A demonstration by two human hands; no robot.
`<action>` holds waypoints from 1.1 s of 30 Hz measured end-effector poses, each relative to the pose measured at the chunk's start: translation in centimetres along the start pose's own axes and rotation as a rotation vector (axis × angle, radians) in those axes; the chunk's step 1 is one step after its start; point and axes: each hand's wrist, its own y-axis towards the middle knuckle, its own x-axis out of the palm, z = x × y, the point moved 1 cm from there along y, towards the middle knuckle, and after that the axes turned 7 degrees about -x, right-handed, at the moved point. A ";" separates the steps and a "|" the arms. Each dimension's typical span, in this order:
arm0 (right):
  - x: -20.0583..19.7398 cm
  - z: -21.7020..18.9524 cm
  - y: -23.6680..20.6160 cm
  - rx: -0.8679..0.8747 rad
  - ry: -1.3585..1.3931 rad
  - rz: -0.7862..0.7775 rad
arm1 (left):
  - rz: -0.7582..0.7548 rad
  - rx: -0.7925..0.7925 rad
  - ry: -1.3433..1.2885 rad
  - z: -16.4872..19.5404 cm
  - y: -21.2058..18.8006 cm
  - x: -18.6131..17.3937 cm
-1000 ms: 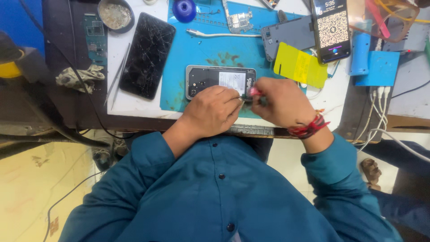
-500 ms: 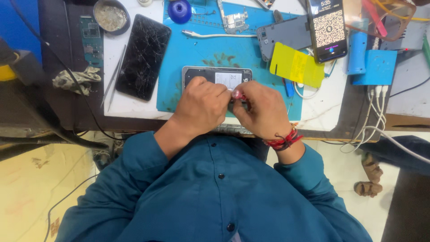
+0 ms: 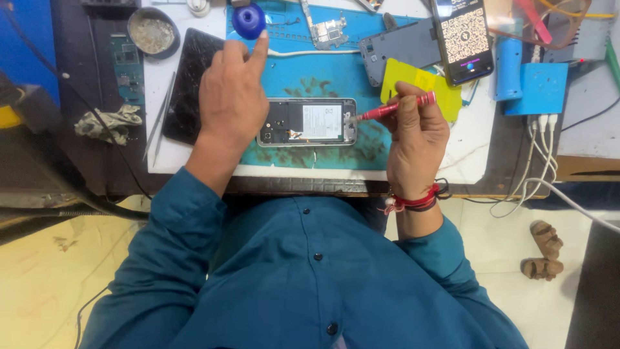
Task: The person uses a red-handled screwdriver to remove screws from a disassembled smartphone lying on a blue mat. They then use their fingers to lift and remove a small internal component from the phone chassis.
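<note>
While the right hand point(image 3: 416, 139) is gripping a red screwdriver point(image 3: 395, 108) with its tip at the right end of the opened phone point(image 3: 307, 121) on the blue mat point(image 3: 303, 81), the left hand point(image 3: 231, 97) is reaching far, fingers loosely spread, one touching a blue cap point(image 3: 248, 21). Unsteadied, the phone is risking a tip slip onto exposed parts.

bright even overhead light | soft short shadows | mild glare on pale floor | centre sharp | edges slightly stretched, softer
</note>
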 end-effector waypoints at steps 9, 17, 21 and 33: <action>-1.7 1.4 -1.1 0.198 0.319 0.124 | 0.188 -0.014 -0.110 1.6 -1.9 -2.5; -1.3 1.3 -1.9 0.206 0.344 0.158 | -0.061 0.154 -0.736 6.2 -3.1 -4.4; -1.0 1.6 -2.3 0.216 0.338 0.165 | -0.104 0.133 -0.726 8.2 -3.9 -3.6; -3.0 0.8 -1.3 -0.254 0.017 0.178 | 0.016 0.104 -0.270 2.5 -1.7 -1.7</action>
